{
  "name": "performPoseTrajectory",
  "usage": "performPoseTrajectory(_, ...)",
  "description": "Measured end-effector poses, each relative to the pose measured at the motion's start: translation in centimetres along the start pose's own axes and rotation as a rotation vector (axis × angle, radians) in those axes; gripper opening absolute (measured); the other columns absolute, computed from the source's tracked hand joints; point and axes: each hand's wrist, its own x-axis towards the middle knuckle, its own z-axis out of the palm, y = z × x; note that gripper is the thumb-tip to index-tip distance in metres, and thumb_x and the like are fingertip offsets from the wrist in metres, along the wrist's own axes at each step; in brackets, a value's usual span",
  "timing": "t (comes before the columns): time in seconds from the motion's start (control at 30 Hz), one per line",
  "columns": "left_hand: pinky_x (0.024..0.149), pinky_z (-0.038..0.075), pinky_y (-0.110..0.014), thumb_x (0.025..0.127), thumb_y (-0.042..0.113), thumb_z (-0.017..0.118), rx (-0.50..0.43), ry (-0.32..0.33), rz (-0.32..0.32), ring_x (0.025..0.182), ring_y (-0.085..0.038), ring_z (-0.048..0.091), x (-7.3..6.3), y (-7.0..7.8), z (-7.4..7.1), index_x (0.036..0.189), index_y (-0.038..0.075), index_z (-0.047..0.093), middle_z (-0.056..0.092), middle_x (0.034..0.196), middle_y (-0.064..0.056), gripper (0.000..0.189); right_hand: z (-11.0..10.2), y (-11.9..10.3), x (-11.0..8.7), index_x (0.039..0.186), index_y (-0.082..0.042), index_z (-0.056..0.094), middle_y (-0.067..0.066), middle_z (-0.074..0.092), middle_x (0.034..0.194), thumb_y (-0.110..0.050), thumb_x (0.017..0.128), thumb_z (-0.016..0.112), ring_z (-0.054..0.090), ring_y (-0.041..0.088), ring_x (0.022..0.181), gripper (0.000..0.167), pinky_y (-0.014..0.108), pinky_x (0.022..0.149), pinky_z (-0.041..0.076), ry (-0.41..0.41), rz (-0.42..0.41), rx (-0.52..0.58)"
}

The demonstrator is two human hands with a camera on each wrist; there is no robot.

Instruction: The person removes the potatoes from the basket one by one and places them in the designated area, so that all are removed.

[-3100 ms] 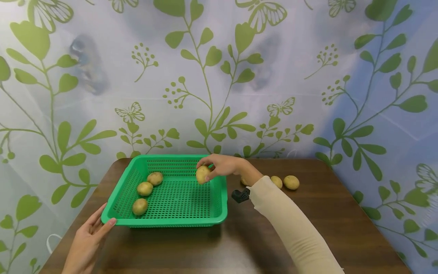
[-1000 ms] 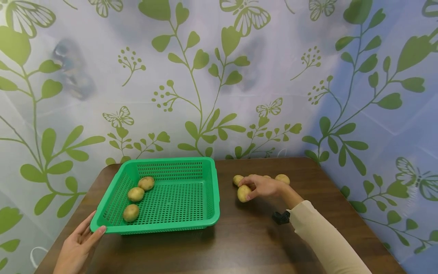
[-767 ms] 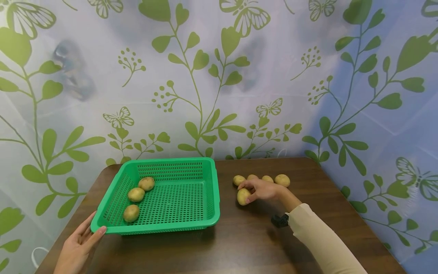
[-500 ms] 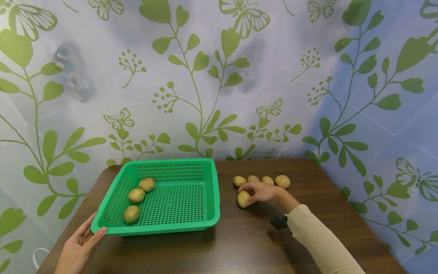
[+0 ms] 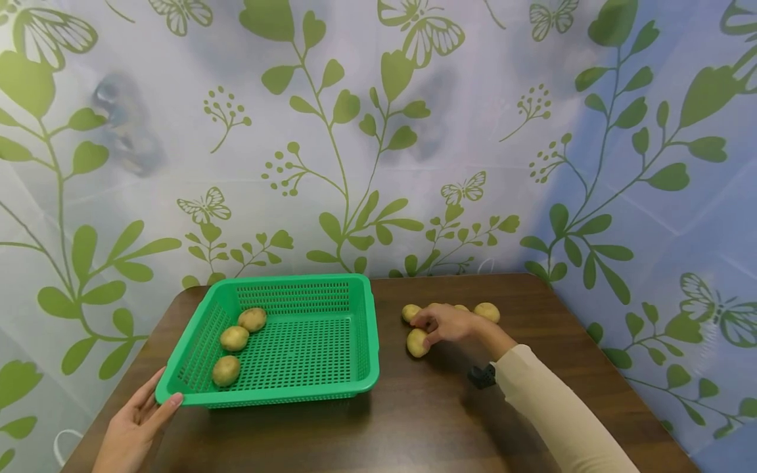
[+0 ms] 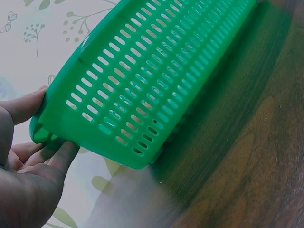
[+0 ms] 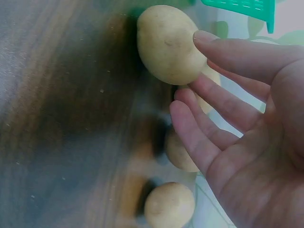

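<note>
My left hand (image 5: 133,420) grips the near left corner of a green plastic basket (image 5: 278,394), thumb on the rim and fingers beneath it, as the left wrist view shows. Three potatoes lie along the basket's left side, the nearest potato (image 5: 227,371) close to the front. Right of the basket, my right hand (image 5: 452,323) pinches a potato (image 5: 416,343) low at the tabletop. In the right wrist view the thumb (image 7: 237,54) is against this potato's side, with the other fingers spread behind it.
Behind the right hand several potatoes stand in a row, from a small potato (image 5: 409,313) to a larger potato (image 5: 487,311), some partly hidden by the hand. The brown wooden table (image 5: 408,420) ends at a leaf-patterned curtain (image 5: 355,164).
From above the basket, my right hand has come out to the table on the right with its potato. Lately hand and potato have only shifted slightly. The left hand keeps its place.
</note>
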Motion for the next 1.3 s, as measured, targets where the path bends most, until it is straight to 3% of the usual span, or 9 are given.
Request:
performPoseTrajectory(0.13, 0.081, 0.054, -0.011, 0.104, 0.017, 0.068, -0.147, -0.022, 0.003, 0.101, 0.016, 0.059, 0.0, -0.1, 0.1, 0.165, 0.002, 0.016, 0.056, 0.115, 0.034, 0.082, -0.6, -0.4, 0.2, 0.136, 0.008, 0.060, 0.021, 0.061, 0.131, -0.006, 0.091, 0.081, 0.059, 0.040, 0.122, 0.051, 0.048, 0.102, 0.053, -0.001, 0.041, 0.028)
performPoseTrajectory(0.3, 0.080, 0.053, -0.009, 0.104, 0.022, 0.068, -0.084, -0.009, 0.000, 0.101, 0.019, 0.056, -0.1, -0.2, 0.1, 0.166, 0.004, 0.016, 0.052, 0.116, 0.035, 0.082, -1.4, -1.1, 0.4, 0.138, 0.004, 0.059, 0.018, 0.060, 0.134, -0.002, 0.094, 0.076, 0.057, 0.045, 0.124, 0.048, 0.046, 0.098, 0.056, -0.024, 0.078, 0.053)
performPoseTrajectory(0.5, 0.082, 0.055, -0.012, 0.103, 0.017, 0.069, -0.154, -0.015, -0.009, 0.102, 0.016, 0.059, -0.1, -0.3, 0.3, 0.165, 0.001, 0.016, 0.054, 0.115, 0.035, 0.083, -2.1, -2.3, 1.1, 0.141, 0.000, 0.060, 0.018, 0.060, 0.136, -0.007, 0.098, 0.073, 0.062, 0.040, 0.121, 0.046, 0.047, 0.096, 0.056, -0.049, 0.046, -0.064)
performPoseTrajectory(0.57, 0.081, 0.054, -0.011, 0.104, 0.021, 0.069, -0.094, -0.009, -0.015, 0.101, 0.017, 0.058, 0.0, -0.2, 0.2, 0.165, 0.002, 0.016, 0.053, 0.125, 0.029, 0.083, -2.3, -2.7, 1.3, 0.141, -0.003, 0.061, 0.017, 0.061, 0.136, -0.009, 0.099, 0.073, 0.062, 0.037, 0.120, 0.044, 0.047, 0.097, 0.055, -0.052, 0.039, -0.104)
performPoseTrajectory(0.7, 0.078, 0.052, -0.008, 0.104, 0.034, 0.067, 0.096, 0.008, -0.025, 0.099, 0.022, 0.053, 0.0, 0.2, 0.1, 0.165, 0.004, 0.017, 0.037, 0.147, 0.001, 0.084, -2.8, -3.6, 1.9, 0.139, -0.006, 0.062, 0.015, 0.061, 0.138, -0.011, 0.100, 0.072, 0.063, 0.033, 0.120, 0.041, 0.046, 0.099, 0.054, -0.053, 0.027, -0.136)
performPoseTrajectory(0.8, 0.078, 0.052, -0.008, 0.105, 0.038, 0.065, 0.151, 0.006, -0.026, 0.099, 0.024, 0.050, 0.1, 0.4, 0.0, 0.166, 0.004, 0.017, 0.025, 0.152, -0.017, 0.085, -3.1, -4.3, 2.1, 0.140, -0.005, 0.061, 0.017, 0.060, 0.139, -0.011, 0.100, 0.070, 0.062, 0.035, 0.121, 0.041, 0.045, 0.101, 0.054, -0.060, 0.006, -0.142)
performPoseTrajectory(1.03, 0.077, 0.050, -0.006, 0.106, 0.039, 0.063, 0.148, -0.010, -0.035, 0.098, 0.028, 0.045, 0.1, 0.4, 0.0, 0.166, 0.005, 0.013, 0.022, 0.158, -0.024, 0.085, -3.6, -5.9, 2.9, 0.138, -0.008, 0.062, 0.009, 0.061, 0.136, -0.011, 0.101, 0.069, 0.060, 0.033, 0.124, 0.038, 0.042, 0.101, 0.053, -0.060, -0.021, -0.149)
performPoseTrajectory(1.3, 0.079, 0.050, -0.006, 0.105, 0.035, 0.065, 0.093, -0.007, -0.024, 0.100, 0.028, 0.046, 0.1, 0.1, 0.0, 0.166, 0.006, 0.014, 0.020, 0.158, -0.022, 0.085, -3.5, -7.6, 4.1, 0.141, -0.007, 0.060, 0.014, 0.060, 0.137, -0.012, 0.101, 0.070, 0.060, 0.033, 0.125, 0.042, 0.041, 0.101, 0.053, -0.069, -0.057, -0.111)
